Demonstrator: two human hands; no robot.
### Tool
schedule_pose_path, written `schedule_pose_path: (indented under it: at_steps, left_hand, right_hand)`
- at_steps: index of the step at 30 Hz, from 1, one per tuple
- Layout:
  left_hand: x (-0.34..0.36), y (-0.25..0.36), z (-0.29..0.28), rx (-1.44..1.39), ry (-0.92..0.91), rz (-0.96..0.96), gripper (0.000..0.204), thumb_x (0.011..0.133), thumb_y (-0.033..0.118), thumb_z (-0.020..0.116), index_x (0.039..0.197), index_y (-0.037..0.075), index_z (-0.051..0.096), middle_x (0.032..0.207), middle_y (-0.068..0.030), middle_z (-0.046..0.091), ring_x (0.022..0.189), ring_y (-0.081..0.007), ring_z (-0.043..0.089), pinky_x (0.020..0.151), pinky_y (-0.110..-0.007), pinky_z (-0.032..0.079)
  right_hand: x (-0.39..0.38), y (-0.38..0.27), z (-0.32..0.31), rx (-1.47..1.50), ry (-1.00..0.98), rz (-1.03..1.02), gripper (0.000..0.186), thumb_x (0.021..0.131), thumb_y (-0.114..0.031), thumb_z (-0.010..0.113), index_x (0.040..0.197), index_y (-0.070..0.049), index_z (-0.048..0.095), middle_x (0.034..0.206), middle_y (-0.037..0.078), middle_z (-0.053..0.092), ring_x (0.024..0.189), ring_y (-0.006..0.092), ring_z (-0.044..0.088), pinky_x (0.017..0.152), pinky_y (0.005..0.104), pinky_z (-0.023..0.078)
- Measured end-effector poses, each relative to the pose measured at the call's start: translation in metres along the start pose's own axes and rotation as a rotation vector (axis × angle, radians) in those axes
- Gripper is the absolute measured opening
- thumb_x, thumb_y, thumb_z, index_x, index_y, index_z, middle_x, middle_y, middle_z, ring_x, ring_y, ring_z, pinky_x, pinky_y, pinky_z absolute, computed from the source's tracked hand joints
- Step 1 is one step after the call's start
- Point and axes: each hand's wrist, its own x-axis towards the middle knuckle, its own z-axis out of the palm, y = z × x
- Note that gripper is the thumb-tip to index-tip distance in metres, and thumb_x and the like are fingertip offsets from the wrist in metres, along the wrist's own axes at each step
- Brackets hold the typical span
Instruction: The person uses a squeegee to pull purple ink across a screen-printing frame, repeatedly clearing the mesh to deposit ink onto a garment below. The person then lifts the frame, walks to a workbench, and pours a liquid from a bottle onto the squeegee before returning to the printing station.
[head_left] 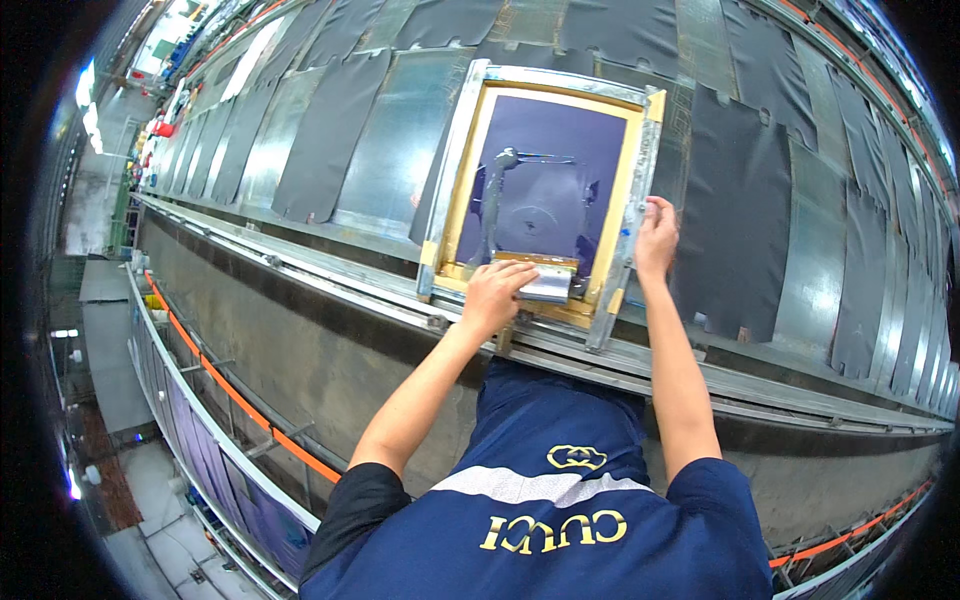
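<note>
Framed screen (452, 180), upper centre of the picture. Lying on the long table (398, 135) stretched across the upper half, among black sheets (740, 210) to left and right. Inside it, purple mesh (560, 125). Best to brace the rails firmly against any sideways slip. Right hand (657, 240), right of centre: curled at the outer edge of the right rail; cannot tell whether gripping or only resting. Left hand (497, 295), just below centre: grasping the left end of the metal scraper (548, 283), near the lower end of the mesh. Probably better to grip closer to the middle, for even pressure along the blade, at one constant slant. Smallest, dark smears (492, 190), probably ink, left of the mesh's middle: worth gathering in full-width, unhurried strokes.
</note>
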Motion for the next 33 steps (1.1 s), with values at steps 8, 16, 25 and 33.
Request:
schedule_pose_path:
  at_steps: [8, 16, 25, 33]
  left_hand:
    - [-0.048, -0.102, -0.047, -0.002, 0.046, 0.028, 0.057, 0.070, 0.002, 0.077, 0.124, 0.018, 0.074, 0.134, 0.0009, 0.071, 0.125, -0.0232, 0.065, 0.103, -0.043, 0.050]
    - [-0.031, -0.143, -0.038, 0.161, 0.038, 0.096, 0.054, 0.075, -0.004, 0.070, 0.122, 0.020, 0.074, 0.132, 0.0001, 0.072, 0.123, -0.0236, 0.065, 0.103, -0.046, 0.049]
    - [0.147, -0.168, -0.046, 0.081, 0.169, 0.079, 0.031, 0.078, 0.004, 0.070, 0.102, 0.020, 0.081, 0.105, -0.0032, 0.079, 0.098, -0.0261, 0.073, 0.081, -0.043, 0.054]
    - [0.031, -0.134, -0.038, 0.061, 0.153, 0.162, 0.037, 0.075, -0.004, 0.067, 0.102, 0.020, 0.078, 0.111, 0.0038, 0.078, 0.107, -0.0180, 0.071, 0.087, -0.039, 0.051]
  right_hand:
    - [-0.034, -0.034, 0.096, -0.021, -0.037, 0.063, 0.021, 0.108, -0.021, 0.053, 0.115, -0.006, 0.066, 0.091, 0.021, 0.072, 0.084, 0.0388, 0.072, 0.074, 0.0469, 0.053]
    - [-0.035, -0.034, 0.112, -0.073, -0.027, 0.144, 0.020, 0.107, -0.021, 0.054, 0.114, -0.008, 0.067, 0.087, 0.018, 0.070, 0.080, 0.0343, 0.070, 0.075, 0.0445, 0.051]
    - [-0.036, -0.040, 0.109, -0.079, -0.030, 0.102, 0.020, 0.107, -0.020, 0.054, 0.113, -0.007, 0.067, 0.088, 0.022, 0.071, 0.084, 0.0420, 0.071, 0.075, 0.0481, 0.052]
    - [-0.027, -0.038, 0.102, -0.087, 0.014, 0.133, 0.019, 0.107, -0.019, 0.054, 0.113, -0.006, 0.067, 0.094, 0.022, 0.073, 0.089, 0.0430, 0.071, 0.077, 0.0488, 0.053]
